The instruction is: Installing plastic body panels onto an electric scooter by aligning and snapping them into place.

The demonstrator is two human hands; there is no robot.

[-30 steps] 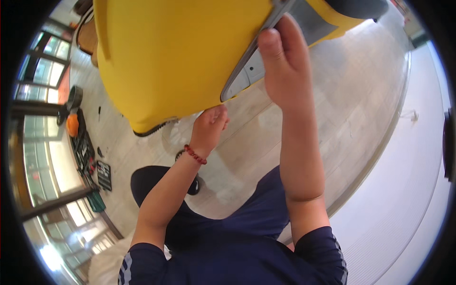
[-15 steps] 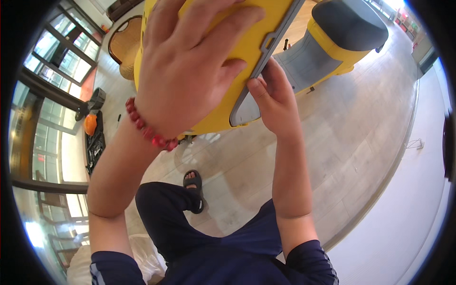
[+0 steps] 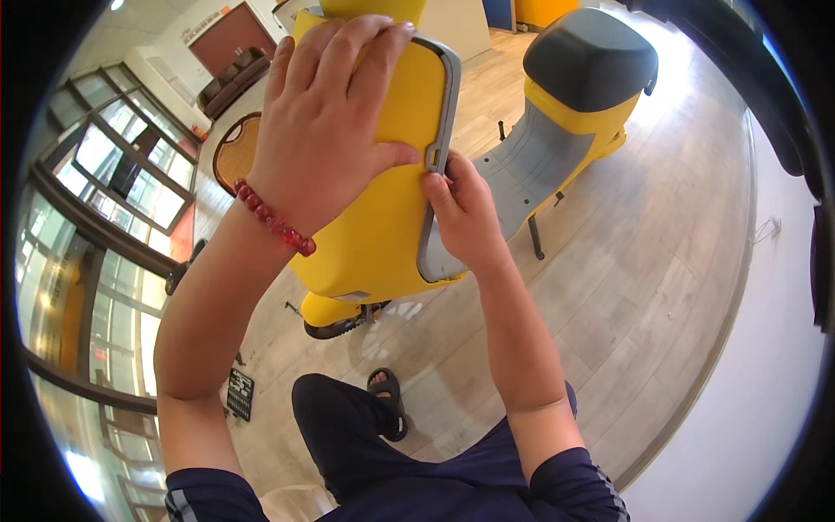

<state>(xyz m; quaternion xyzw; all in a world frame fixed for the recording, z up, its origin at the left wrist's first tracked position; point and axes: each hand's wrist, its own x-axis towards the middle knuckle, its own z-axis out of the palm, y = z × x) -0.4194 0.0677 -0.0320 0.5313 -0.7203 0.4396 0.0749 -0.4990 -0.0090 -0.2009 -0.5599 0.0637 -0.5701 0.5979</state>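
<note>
A yellow motor scooter fills the upper middle, its front panel (image 3: 370,235) facing me. Spread flat over the upper part of that panel is my left hand (image 3: 317,130), fingers apart, a red bead bracelet at its wrist. Along the panel's right side runs a grey edge trim (image 3: 451,96) with a small slotted loop. My right hand (image 3: 467,209) pinches this trim just below the loop, thumb in front and fingers curled behind, partly hidden. Behind it lie the grey footboard (image 3: 544,170) and the black seat (image 3: 591,61).
The front wheel (image 3: 335,329) stands on the wood-look floor, near my sandalled foot (image 3: 387,404). An opened tool case (image 3: 240,396) lies to the left, by the glass doors. Farther off are a wicker chair (image 3: 233,157) and a brown sofa (image 3: 233,80). A white wall (image 3: 739,348) borders the right.
My view has tilted up and shifted, so more of the scooter and the room shows. Both hands remain on the panel, the left spread over it and the right at the trim.
</note>
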